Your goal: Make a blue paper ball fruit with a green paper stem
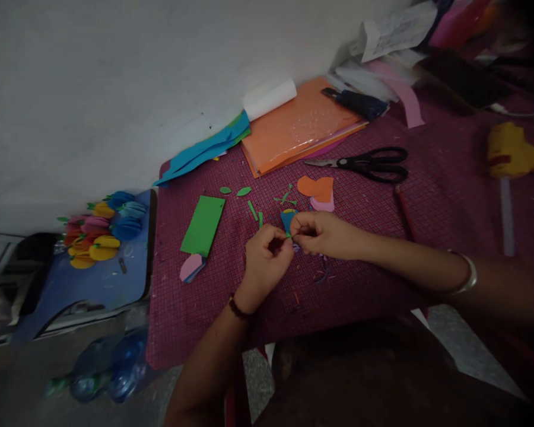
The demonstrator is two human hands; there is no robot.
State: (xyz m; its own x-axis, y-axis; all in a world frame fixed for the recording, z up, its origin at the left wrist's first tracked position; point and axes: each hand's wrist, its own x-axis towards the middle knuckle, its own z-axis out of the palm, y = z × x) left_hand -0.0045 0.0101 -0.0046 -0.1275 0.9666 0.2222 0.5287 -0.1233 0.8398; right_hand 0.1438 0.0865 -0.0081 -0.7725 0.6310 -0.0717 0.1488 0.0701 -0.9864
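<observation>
My left hand (267, 258) is closed in a pinch, with a small green piece (288, 235) at its fingertips. Close against it, my right hand (323, 235) also pinches; what its fingers grip is hidden. Just beyond the fingertips lies a blue cut piece (287, 220) with a bit of yellow on it. Orange cut-outs (317, 188) rest on pink ones (323, 204) past my right hand. Thin green strips (253, 210) and green leaf shapes (244, 191) are scattered ahead of my left hand.
Black-handled scissors (369, 163) lie beyond my right hand, near an orange stack of sheets (298, 127) and a cutter knife (356, 102). A yellow glue gun (511, 151) is at right. Left are a green rectangle (203, 225) and a blue surface (102, 284) bearing colourful paper fruits (103, 248).
</observation>
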